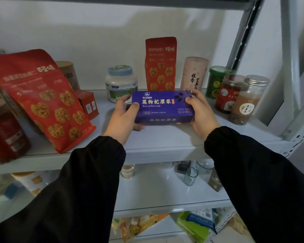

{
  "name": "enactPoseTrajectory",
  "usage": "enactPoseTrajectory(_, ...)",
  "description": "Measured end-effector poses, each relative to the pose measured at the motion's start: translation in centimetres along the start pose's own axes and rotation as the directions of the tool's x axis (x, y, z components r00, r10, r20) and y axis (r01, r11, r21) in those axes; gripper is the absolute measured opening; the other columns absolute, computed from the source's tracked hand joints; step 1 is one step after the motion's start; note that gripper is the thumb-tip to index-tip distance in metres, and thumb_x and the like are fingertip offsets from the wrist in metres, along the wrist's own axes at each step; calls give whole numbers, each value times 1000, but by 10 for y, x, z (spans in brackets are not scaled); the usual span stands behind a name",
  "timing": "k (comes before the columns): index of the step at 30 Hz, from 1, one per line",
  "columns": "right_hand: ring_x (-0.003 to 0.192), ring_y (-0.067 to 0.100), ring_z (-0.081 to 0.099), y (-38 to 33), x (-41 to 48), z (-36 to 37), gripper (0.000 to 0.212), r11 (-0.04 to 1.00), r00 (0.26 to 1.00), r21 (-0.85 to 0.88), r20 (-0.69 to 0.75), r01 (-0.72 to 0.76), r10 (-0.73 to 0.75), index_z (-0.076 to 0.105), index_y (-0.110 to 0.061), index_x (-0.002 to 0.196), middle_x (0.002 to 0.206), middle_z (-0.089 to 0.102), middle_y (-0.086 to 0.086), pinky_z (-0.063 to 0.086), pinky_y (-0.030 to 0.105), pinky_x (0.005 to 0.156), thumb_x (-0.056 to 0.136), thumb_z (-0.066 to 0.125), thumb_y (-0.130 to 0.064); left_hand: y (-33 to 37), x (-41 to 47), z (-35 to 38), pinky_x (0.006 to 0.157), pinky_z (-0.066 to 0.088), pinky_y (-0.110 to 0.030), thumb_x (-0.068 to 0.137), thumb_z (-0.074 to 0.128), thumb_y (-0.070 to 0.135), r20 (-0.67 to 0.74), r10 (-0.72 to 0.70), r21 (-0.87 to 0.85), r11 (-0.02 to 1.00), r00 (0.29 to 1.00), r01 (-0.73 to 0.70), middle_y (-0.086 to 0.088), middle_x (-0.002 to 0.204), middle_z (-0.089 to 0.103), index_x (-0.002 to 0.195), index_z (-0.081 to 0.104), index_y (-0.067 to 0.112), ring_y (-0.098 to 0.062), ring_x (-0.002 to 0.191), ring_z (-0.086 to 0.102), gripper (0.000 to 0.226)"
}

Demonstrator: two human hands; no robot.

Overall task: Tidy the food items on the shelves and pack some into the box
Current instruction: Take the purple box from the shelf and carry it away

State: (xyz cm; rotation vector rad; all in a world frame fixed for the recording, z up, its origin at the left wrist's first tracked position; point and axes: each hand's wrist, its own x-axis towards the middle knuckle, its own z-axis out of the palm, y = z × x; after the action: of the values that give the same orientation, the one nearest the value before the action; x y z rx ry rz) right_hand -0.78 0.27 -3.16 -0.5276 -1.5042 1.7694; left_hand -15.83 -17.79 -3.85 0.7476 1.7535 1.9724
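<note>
Hands: left hand (124, 118) and right hand (201, 113) grip the purple box (163, 106) by its ends.
Box: between both hands, just above the shelf (165, 142).
Progress: early, I judge; walnut bag (42, 99) leans beyond the left hand, packing box unseen.

Looks like a storeroom or pantry: bolted grey metal shelving (165, 151) against a bare white wall (77, 32), stocked with walnut bags (42, 95) at left, jars (246, 102) at right.

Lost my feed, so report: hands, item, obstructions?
Left hand, right hand grip purple box ends. Box at shelf front. Upright red walnut bag, tube behind it.
</note>
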Motion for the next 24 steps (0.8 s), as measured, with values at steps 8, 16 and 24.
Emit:
enactPoseTrajectory(8,97,25,76,0,1,1,22,997,998,32,11,-64,63,62,-11,125,111,77,14,63,46,85,104,59,-17,1,-1,0,61,59,-34,107,52,40,-43,-25,36,999,999,26,5,116,67,141,45,29,-13,82,75,37)
enactPoseTrajectory(16,82,20,77,-4,2,2,17,993,986,67,-125,-99,107,58,-22,113,89,80,1,64,42,66,108,50,-37,6,-10,1,73,62,-35,106,57,34,105,0,-8,1000,994,1,10,123,65,161,28,33,-24,92,78,62)
enactPoseTrajectory(24,82,17,75,-4,5,2,45,991,991,127,-124,-43,59,57,-5,138,108,77,15,57,29,51,109,44,-38,1,-6,-1,77,62,-32,95,59,56,125,2,18,1000,992,-4,-2,129,64,148,48,32,-27,107,74,59)
